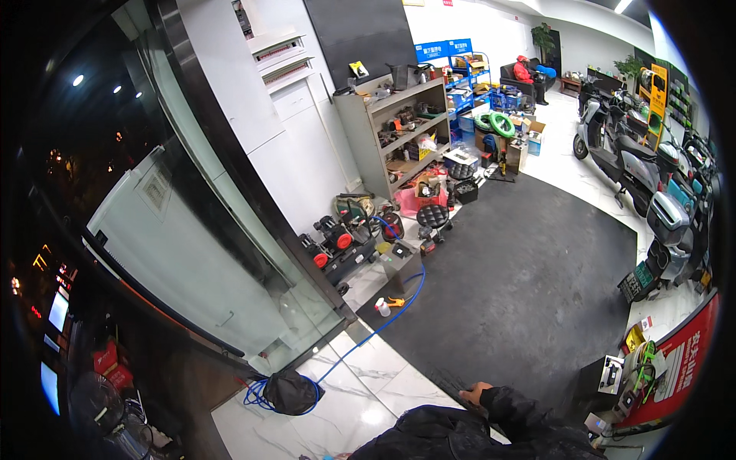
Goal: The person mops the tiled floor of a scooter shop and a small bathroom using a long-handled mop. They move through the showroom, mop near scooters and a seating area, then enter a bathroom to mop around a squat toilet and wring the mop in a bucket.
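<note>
Tiled floor [376, 372] here, black mat [521, 284] just beyond the right hand [477, 393]; probably heavy, bendy rubber imo, best grabbed by its near edge. Can't tell if fingers are closed.

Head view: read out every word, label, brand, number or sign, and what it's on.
Red panel, lower right: large white characters; I don't copy out wording.
Blue header boards, upper middle: white characters, likewise not copied.
Yellow stand, upper right: any marks too small to read.
Glowing signs, far left: blurred.
</note>
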Motion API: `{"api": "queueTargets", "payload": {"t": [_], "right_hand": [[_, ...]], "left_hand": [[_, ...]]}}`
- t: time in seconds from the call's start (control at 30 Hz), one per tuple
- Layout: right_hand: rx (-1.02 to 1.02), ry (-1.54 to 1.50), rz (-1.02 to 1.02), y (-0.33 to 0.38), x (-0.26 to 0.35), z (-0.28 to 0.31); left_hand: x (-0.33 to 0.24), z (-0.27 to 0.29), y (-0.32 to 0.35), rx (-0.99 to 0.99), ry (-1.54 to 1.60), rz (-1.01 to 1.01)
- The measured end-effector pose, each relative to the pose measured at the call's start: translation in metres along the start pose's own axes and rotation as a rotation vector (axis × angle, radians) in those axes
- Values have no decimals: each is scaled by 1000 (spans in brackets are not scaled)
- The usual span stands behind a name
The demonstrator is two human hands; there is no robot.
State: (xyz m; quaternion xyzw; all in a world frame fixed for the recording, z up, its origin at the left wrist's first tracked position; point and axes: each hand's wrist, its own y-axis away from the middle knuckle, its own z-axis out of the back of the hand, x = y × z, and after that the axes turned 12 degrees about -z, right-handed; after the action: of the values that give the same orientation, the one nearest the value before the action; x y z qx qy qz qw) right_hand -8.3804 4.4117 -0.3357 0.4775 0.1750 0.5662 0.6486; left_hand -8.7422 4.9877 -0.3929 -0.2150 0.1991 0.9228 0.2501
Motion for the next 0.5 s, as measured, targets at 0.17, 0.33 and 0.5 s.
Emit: {"api": "queueTargets", "payload": {"t": [0.17,0.33,0.5], "right_hand": [[-5,118,106,-9,18,38],[-67,110,165,-9,42,86],[-22,128,312,15,112,85]], "left_hand": [[68,81,2,-333,51,84],[85,221,37,-965,400,-272],[2,184,77,-721,20,-93]]}}
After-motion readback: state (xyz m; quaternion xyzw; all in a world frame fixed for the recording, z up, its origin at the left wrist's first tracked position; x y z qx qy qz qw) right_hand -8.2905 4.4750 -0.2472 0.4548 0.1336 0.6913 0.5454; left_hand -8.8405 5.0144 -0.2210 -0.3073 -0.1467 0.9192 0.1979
